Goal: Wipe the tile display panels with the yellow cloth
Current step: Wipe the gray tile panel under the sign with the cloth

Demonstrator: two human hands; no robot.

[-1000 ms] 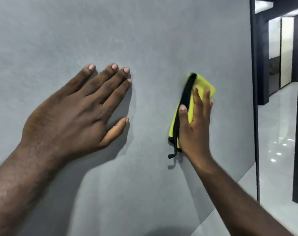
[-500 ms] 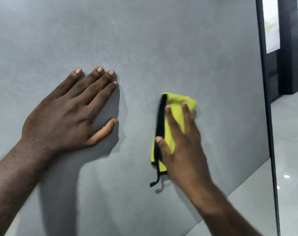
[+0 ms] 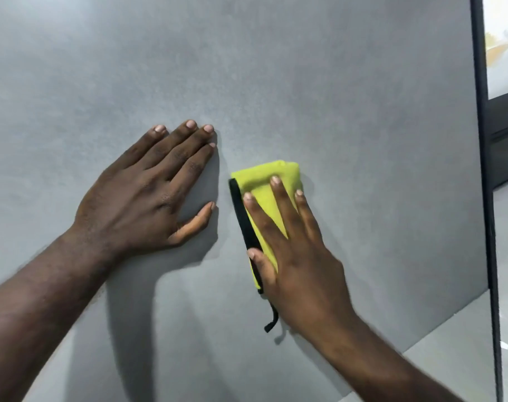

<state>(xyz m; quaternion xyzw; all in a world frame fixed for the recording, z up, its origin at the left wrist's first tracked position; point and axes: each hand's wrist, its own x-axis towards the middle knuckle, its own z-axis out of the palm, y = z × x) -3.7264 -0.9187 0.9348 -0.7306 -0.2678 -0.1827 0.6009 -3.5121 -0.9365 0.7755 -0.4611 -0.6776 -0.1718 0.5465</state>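
grey tile display panel [image 3: 305, 82] fills the view. right hand [image 3: 299, 256] lies flat, fingers straight and spread, pressing the folded yellow cloth [image 3: 264, 192] against the panel without clenching it; the spread likely evens the pressure. left hand [image 3: 148, 195], just left of the cloth, rests flat and empty on the panel, probably as a brace. black frame [image 3: 484, 169] stands well right of the cloth.

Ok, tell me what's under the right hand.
The folded yellow cloth, black-edged, pressed flat on the grey tile panel by the right hand. The palm covers the cloth's lower part.
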